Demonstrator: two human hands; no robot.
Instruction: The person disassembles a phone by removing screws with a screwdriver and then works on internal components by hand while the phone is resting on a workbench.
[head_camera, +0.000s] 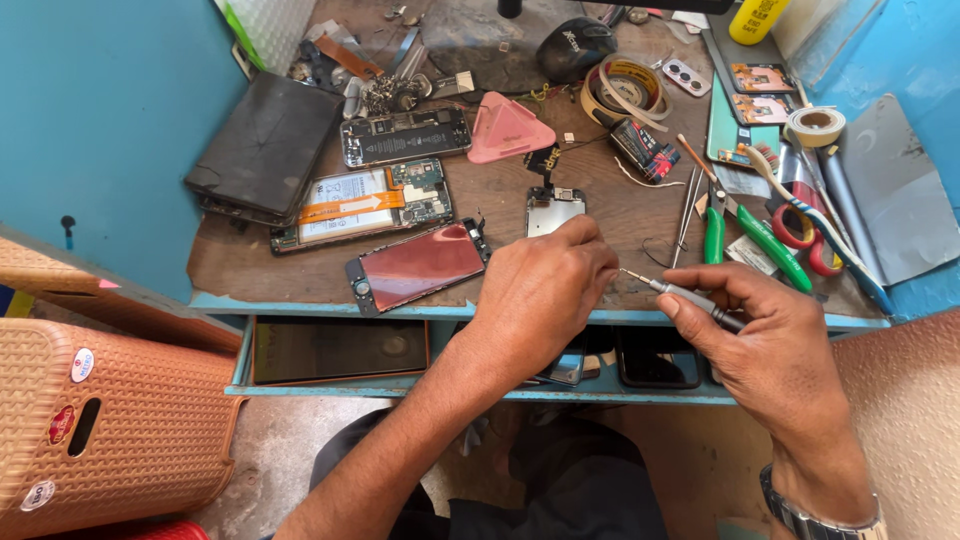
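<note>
My left hand (545, 290) rests at the front edge of the wooden bench (500, 190), fingers curled over the lower end of a small opened phone frame (553, 209). My right hand (770, 345) holds a slim grey precision screwdriver (680, 293), its tip pointing left and almost touching my left fingertips. A detached phone screen with a reddish sheen (420, 265) lies just left of my left hand. An opened phone with a white battery and orange strip (362, 206) sits behind it.
Another opened phone (405, 136), a pink triangular pick holder (505, 128), tape rolls (628, 88), green-handled pliers (745, 235), scissors (810, 235) and tweezers (686, 215) crowd the bench. Dark tablets (265, 145) are stacked left. Phones lie on the shelf below (340, 350). A woven orange basket (110, 420) stands left.
</note>
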